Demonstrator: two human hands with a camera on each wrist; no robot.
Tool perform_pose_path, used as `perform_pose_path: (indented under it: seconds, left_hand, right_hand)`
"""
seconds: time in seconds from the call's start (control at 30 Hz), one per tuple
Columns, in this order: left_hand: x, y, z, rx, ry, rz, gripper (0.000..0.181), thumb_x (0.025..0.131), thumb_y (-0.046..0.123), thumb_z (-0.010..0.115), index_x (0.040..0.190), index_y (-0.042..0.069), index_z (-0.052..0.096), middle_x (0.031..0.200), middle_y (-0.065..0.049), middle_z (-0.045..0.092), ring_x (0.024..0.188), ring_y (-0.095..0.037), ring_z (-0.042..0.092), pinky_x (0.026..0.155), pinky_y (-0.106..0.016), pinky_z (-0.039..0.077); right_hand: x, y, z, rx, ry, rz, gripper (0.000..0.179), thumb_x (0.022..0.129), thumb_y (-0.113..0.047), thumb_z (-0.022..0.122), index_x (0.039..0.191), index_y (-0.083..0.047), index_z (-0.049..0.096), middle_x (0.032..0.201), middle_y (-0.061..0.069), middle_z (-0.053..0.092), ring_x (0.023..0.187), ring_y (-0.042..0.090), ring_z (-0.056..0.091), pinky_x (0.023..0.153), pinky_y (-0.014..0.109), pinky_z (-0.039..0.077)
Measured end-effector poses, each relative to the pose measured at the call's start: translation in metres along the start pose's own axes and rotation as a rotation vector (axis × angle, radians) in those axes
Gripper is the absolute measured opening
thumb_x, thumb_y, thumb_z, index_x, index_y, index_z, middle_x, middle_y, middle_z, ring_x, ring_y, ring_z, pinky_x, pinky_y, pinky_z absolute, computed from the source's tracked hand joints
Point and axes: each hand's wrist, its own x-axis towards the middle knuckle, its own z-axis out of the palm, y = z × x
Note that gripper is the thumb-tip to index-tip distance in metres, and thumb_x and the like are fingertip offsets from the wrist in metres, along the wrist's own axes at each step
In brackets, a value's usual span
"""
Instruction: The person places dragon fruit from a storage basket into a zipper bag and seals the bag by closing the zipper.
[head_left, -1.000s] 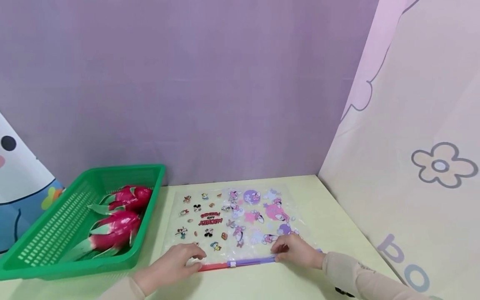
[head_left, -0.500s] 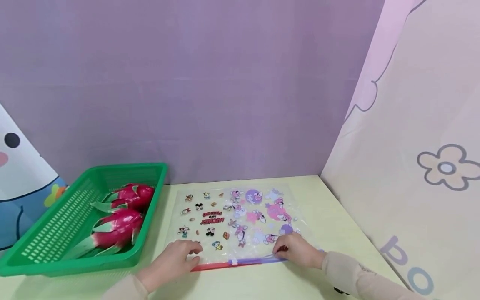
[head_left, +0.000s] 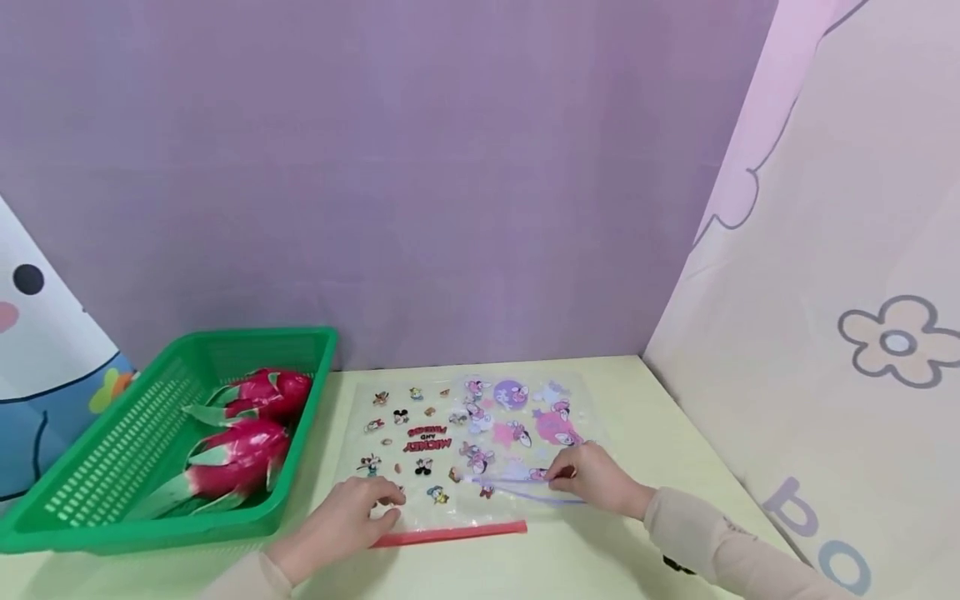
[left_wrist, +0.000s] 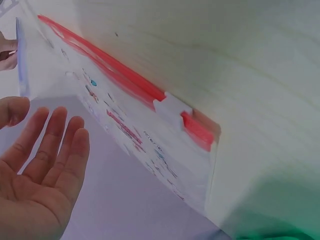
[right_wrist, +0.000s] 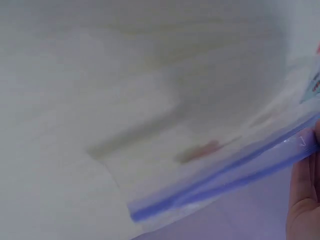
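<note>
A clear zip bag with a red zip strip [head_left: 450, 534] lies flat, its print reading "Mickey and Friends". A white slider [left_wrist: 172, 110] sits near one end of that strip in the left wrist view. Overlapping its right part is a second clear zip bag [head_left: 525, 421] with pink and purple prints. My right hand [head_left: 600, 482] pinches the purple zip strip [right_wrist: 225, 175] of this bag, raised off the table in the right wrist view. My left hand [head_left: 345, 525] is over the red-edged bag's near left corner, fingers loosely bent, holding nothing.
A green plastic basket [head_left: 292, 467] stands at the left with two dragon fruits [head_left: 240, 458] in it. The pale yellow table [head_left: 637, 400] meets a purple backdrop [head_left: 480, 183] behind and a printed panel [head_left: 810, 333] at the right.
My right hand has drawn the purple zip strip up and away from the table's front, baring more of the red strip. My left hand has come off the red-edged bag's strip slightly leftward.
</note>
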Motion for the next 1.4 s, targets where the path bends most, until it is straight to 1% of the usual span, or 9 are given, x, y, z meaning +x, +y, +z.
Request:
perform_pose_path:
  seconds: [0.13,0.23,0.43,0.57,0.8,0.93,1.1,1.27,1.4]
  left_hand:
    - [0.001,0.002,0.000,-0.030,-0.009,-0.030,0.014,0.081,0.014,0.066,0.095,0.010,0.070,0.090,0.001,0.068,0.083,-0.015,0.062,0.073,-0.034,0.053]
    - [0.005,0.005,0.001,-0.037,0.016,-0.026,0.014,0.081,0.014,0.067,0.094,0.010,0.070,0.090,0.001,0.069,0.084,-0.015,0.062,0.075,-0.036,0.053]
    - [0.015,0.008,0.004,-0.054,0.047,-0.023,0.014,0.083,0.013,0.064,0.096,0.010,0.069,0.091,0.003,0.068,0.084,-0.014,0.062,0.074,-0.034,0.051]
    - [0.024,0.008,0.006,-0.062,0.067,-0.008,0.014,0.084,0.012,0.063,0.096,0.010,0.069,0.092,0.001,0.068,0.084,-0.013,0.062,0.072,-0.029,0.051]
    - [0.039,0.010,0.004,-0.083,0.121,0.012,0.013,0.084,0.010,0.062,0.094,0.009,0.070,0.091,0.000,0.069,0.084,-0.015,0.063,0.071,-0.029,0.052]
    - [0.048,0.016,0.003,-0.187,0.117,-0.029,0.014,0.087,0.012,0.060,0.098,0.011,0.068,0.094,-0.002,0.068,0.085,-0.014,0.062,0.071,-0.028,0.052]
    - [0.062,0.030,0.003,-0.343,0.108,-0.080,0.019,0.089,0.017,0.059,0.105,0.010,0.066,0.101,-0.004,0.067,0.091,-0.016,0.062,0.075,-0.029,0.052]
    - [0.074,0.046,-0.006,-0.497,0.094,-0.108,0.029,0.091,0.024,0.056,0.114,0.008,0.063,0.110,-0.008,0.065,0.101,-0.023,0.062,0.083,-0.037,0.052]
    - [0.081,0.056,-0.010,-0.585,0.083,-0.134,0.041,0.090,0.037,0.055,0.120,0.009,0.059,0.116,-0.009,0.063,0.108,-0.026,0.059,0.089,-0.042,0.049]
  right_hand:
    - [0.008,-0.006,-0.006,0.017,0.054,0.052,0.006,0.075,-0.005,0.072,0.080,-0.008,0.073,0.077,-0.001,0.069,0.068,0.001,0.059,0.061,0.017,0.050]
    - [0.014,-0.010,-0.011,0.021,0.096,0.091,0.006,0.075,-0.005,0.073,0.079,-0.010,0.073,0.076,-0.002,0.069,0.068,0.001,0.058,0.060,0.017,0.049]
    - [0.024,-0.017,-0.011,0.108,0.098,0.141,0.007,0.077,-0.005,0.071,0.084,-0.005,0.072,0.079,0.001,0.069,0.069,0.003,0.058,0.062,0.018,0.050]
    - [0.028,-0.020,-0.010,0.165,0.106,0.177,0.008,0.077,-0.004,0.071,0.084,-0.002,0.072,0.080,0.003,0.069,0.070,0.006,0.060,0.062,0.018,0.050]
    - [0.035,-0.024,-0.010,0.243,0.124,0.230,0.008,0.078,-0.006,0.071,0.085,-0.005,0.072,0.080,0.005,0.068,0.068,0.011,0.059,0.059,0.019,0.051]
    - [0.044,-0.032,-0.011,0.274,0.147,0.277,0.010,0.077,-0.006,0.071,0.087,-0.005,0.072,0.080,0.005,0.069,0.067,0.010,0.058,0.061,0.020,0.050]
    - [0.054,-0.046,-0.009,0.384,0.144,0.354,0.013,0.078,-0.006,0.070,0.091,-0.004,0.071,0.081,0.007,0.069,0.065,0.011,0.059,0.059,0.023,0.051]
    - [0.062,-0.061,-0.003,0.467,0.151,0.347,0.013,0.079,-0.006,0.069,0.092,-0.004,0.072,0.084,0.009,0.069,0.065,0.011,0.061,0.060,0.023,0.052]
    - [0.069,-0.073,0.001,0.496,0.179,0.321,0.013,0.080,-0.005,0.068,0.092,-0.003,0.072,0.086,0.010,0.070,0.068,0.011,0.061,0.062,0.022,0.051]
